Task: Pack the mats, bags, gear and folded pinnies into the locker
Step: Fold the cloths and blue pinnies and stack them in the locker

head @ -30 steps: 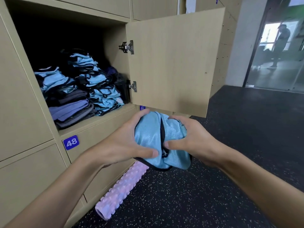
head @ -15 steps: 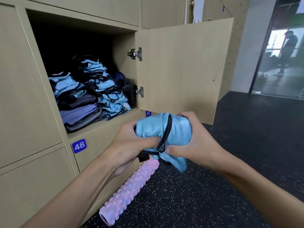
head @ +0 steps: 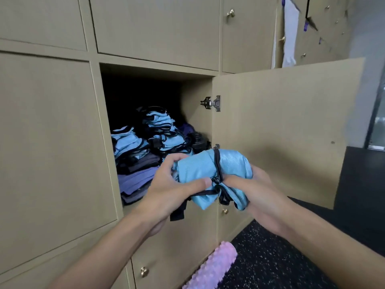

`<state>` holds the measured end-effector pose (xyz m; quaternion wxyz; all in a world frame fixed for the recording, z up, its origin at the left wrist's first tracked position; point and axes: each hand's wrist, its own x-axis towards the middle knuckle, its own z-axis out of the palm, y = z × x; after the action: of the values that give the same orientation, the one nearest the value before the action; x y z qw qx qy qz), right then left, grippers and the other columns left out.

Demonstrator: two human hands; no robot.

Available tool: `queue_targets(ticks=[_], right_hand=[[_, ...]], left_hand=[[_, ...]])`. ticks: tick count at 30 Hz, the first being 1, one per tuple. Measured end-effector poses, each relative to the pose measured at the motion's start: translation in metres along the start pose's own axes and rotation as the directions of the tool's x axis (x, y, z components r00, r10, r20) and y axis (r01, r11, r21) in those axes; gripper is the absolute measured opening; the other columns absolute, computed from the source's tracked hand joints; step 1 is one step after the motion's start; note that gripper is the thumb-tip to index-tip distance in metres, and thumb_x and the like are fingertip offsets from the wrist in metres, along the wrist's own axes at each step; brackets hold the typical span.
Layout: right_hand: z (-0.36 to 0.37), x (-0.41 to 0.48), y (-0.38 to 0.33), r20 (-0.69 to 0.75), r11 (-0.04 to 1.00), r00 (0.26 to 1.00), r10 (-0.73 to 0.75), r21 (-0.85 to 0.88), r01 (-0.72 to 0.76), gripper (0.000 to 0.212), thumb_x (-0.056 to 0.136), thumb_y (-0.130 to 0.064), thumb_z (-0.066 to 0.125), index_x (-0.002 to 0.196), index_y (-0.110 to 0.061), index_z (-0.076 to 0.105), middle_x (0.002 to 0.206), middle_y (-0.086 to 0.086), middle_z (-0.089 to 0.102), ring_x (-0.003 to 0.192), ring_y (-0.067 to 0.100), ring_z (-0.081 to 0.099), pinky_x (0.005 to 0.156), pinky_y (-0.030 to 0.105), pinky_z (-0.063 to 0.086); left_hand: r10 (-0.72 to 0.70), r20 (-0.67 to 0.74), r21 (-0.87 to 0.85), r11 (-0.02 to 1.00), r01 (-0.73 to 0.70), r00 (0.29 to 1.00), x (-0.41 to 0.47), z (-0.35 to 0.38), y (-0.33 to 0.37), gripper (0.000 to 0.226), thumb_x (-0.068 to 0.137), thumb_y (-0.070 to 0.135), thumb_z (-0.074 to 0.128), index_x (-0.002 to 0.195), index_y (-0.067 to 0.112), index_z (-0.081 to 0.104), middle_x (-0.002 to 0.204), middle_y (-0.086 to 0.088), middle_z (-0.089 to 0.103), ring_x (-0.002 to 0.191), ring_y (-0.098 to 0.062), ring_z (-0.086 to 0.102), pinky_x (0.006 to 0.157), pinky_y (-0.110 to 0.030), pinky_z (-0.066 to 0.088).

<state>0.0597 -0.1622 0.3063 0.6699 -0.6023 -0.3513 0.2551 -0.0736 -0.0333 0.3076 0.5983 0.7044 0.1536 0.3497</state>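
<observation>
A rolled light-blue pinny [head: 200, 170] with black trim is held just in front of the open locker [head: 193, 97]. My left hand [head: 168, 190] grips its left end, thumb pressed on the fabric. My right hand [head: 256, 190] grips the right end from below. Inside the locker, two stacks of folded blue pinnies [head: 160, 132] lie on purple and grey folded mats [head: 135, 180]. A dark bottle-like item [head: 198, 140] stands at the locker's right side.
The locker door [head: 281, 130] stands open to the right, close behind my right hand. A pink knobbly foam roller [head: 214, 268] lies on the black speckled floor [head: 281, 257] against the lower lockers. Shut locker doors surround the opening.
Both hands have lifted the rolled pinny up and closer to the locker opening. My view has tilted upward and nearer to the lockers.
</observation>
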Motion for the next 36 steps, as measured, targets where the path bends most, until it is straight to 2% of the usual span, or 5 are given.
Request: queue_targets(ticks=[12, 16, 25, 30, 36], right_hand=[[0.005, 0.119, 0.019, -0.15, 0.973, 0.963, -0.224, -0.091, 0.212, 0.055, 0.087, -0.016, 0.072, 0.126, -0.041, 0.043, 0.106, -0.006, 0.066, 0.085, 0.005, 0.07, 0.078, 0.027, 0.058], [0.001, 0.162, 0.016, -0.091, 0.928, 0.943, -0.321, -0.23, 0.294, 0.042, 0.083, -0.035, 0.075, 0.117, -0.047, 0.053, 0.124, -0.013, 0.056, 0.11, 0.008, 0.059, 0.087, 0.021, 0.05], [0.053, 0.265, -0.031, 0.084, 0.909, 0.92, -0.382, -0.145, 0.391, 0.065, 0.079, -0.039, 0.08, 0.137, -0.034, 0.05, 0.139, -0.011, 0.045, 0.126, 0.009, 0.049, 0.095, 0.021, 0.044], [0.104, 0.301, -0.035, 0.272, 0.895, 0.876, -0.398, -0.093, 0.435, 0.075, 0.08, -0.045, 0.077, 0.144, -0.03, 0.043, 0.148, -0.009, 0.037, 0.125, 0.001, 0.037, 0.092, 0.018, 0.036], [0.158, 0.323, -0.029, 0.455, 0.831, 0.783, -0.423, -0.148, 0.536, 0.078, 0.082, -0.049, 0.074, 0.146, -0.022, 0.038, 0.139, -0.006, 0.035, 0.114, 0.002, 0.041, 0.094, 0.018, 0.034]], left_hand=[[0.063, -0.129, 0.094, 0.994, -0.051, 0.99, 0.112, -0.011, -0.029, 0.048, 0.072, 0.023, 0.089, 0.112, 0.024, 0.061, 0.099, 0.002, 0.076, 0.09, -0.02, 0.074, 0.088, -0.048, 0.059], [0.178, -0.207, 0.208, 0.969, -0.134, 0.962, 0.153, -0.011, -0.031, 0.049, 0.075, 0.031, 0.085, 0.112, 0.034, 0.053, 0.098, 0.003, 0.073, 0.082, -0.022, 0.074, 0.078, -0.052, 0.06], [0.41, -0.406, 0.467, 0.861, -0.2, 0.817, 0.215, -0.055, 0.002, 0.052, 0.078, 0.049, 0.076, 0.12, 0.039, 0.046, 0.117, 0.009, 0.052, 0.09, 0.006, 0.059, 0.076, -0.019, 0.052], [0.604, -0.509, 0.675, 0.722, -0.15, 0.614, 0.214, -0.083, 0.006, 0.058, 0.087, 0.022, 0.074, 0.132, 0.029, 0.037, 0.124, -0.006, 0.041, 0.084, 0.028, 0.04, 0.069, 0.006, 0.032], [0.664, -0.574, 0.79, 0.604, 0.109, 0.479, 0.219, -0.118, -0.004, 0.028, 0.098, 0.02, 0.061, 0.126, 0.018, 0.058, 0.155, -0.004, 0.024, 0.135, -0.011, 0.034, 0.096, -0.002, 0.017]])
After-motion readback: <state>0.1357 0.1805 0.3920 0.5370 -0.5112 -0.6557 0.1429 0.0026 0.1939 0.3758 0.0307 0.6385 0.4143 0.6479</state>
